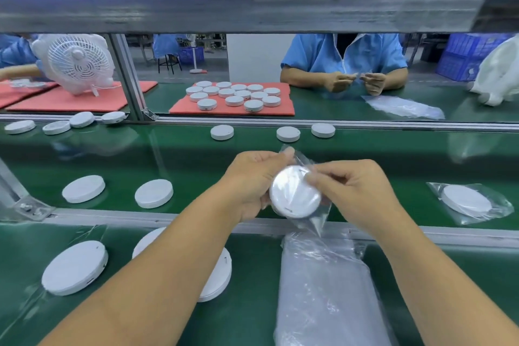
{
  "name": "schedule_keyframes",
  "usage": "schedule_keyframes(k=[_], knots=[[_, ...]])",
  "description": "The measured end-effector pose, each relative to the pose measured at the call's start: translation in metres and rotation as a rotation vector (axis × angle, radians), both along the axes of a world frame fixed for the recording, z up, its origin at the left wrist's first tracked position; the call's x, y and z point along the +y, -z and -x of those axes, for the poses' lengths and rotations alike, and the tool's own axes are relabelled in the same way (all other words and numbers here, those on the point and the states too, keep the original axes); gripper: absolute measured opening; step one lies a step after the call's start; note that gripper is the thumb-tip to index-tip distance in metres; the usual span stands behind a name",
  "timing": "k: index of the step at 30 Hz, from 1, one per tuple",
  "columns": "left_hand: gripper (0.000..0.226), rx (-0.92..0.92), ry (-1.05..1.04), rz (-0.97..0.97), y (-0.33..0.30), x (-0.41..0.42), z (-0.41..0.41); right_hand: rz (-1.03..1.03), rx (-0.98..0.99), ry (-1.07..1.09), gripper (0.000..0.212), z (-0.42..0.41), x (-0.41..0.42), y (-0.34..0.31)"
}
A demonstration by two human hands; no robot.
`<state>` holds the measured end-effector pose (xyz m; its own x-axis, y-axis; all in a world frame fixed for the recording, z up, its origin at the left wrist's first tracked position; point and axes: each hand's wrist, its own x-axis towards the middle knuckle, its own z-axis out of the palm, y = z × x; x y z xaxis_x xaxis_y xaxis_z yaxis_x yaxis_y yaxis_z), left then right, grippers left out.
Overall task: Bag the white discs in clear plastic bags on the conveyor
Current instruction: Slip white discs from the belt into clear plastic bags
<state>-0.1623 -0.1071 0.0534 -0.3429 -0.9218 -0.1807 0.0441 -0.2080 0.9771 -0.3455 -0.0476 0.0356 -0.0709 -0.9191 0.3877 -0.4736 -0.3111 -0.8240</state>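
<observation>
Above the green conveyor belt (196,160), both my hands hold a white disc (293,194) inside a clear plastic bag (317,219). My left hand (252,180) grips the disc's left edge and the bag's top. My right hand (351,185) pinches the bag at the disc's upper right. A bagged disc (467,201) lies on the belt to the right. Two bare discs (83,188) (154,193) lie on the belt to the left. A stack of empty bags (328,289) lies on the near bench below my hands.
Two more discs (74,267) (217,275) rest on the near bench, one partly under my left forearm. Several discs ride the belt's far side (288,134). Across it, a person in a blue coat (345,56) works beside a red mat (285,109) of discs. A white fan (78,62) stands far left.
</observation>
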Motion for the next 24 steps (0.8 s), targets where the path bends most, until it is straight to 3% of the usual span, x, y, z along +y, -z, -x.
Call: schedule_keyframes(k=[2,4,7,11,12,14,17,20,22,24], knots=[[0.038,-0.208,0.009,0.094,0.008,-0.001,0.005,0.002,-0.021,0.303,0.014,0.016,-0.007,0.009],[0.035,-0.605,0.117,0.306,0.018,0.002,0.009,-0.072,-0.1,0.606,0.026,0.04,-0.011,0.022],[0.03,-0.96,0.395,0.407,0.031,0.012,0.023,-0.248,-0.188,0.774,0.031,0.069,-0.009,0.041],[0.017,-1.041,0.462,0.461,0.037,0.012,0.033,-0.331,0.089,0.798,0.028,0.076,-0.012,0.058],[0.012,-1.018,0.449,0.466,0.037,0.009,0.032,-0.328,0.18,0.829,0.037,0.072,-0.012,0.056],[0.005,-0.961,0.432,0.459,0.038,0.006,0.027,-0.197,0.266,0.84,0.044,0.063,-0.01,0.051],[0.012,-0.931,0.462,0.445,0.04,0.006,0.024,-0.041,0.184,0.558,0.017,0.046,-0.008,0.043],[0.024,-0.98,0.496,0.455,0.039,0.004,0.021,-0.308,-0.066,0.144,0.049,0.023,-0.006,0.038],[0.032,-0.971,0.496,0.425,0.038,0.003,0.017,-0.483,-0.063,-0.017,0.073,0.018,-0.003,0.038],[0.038,-0.899,0.442,0.383,0.038,0.0,0.013,-0.521,-0.006,-0.088,0.078,0.02,0.0,0.038]])
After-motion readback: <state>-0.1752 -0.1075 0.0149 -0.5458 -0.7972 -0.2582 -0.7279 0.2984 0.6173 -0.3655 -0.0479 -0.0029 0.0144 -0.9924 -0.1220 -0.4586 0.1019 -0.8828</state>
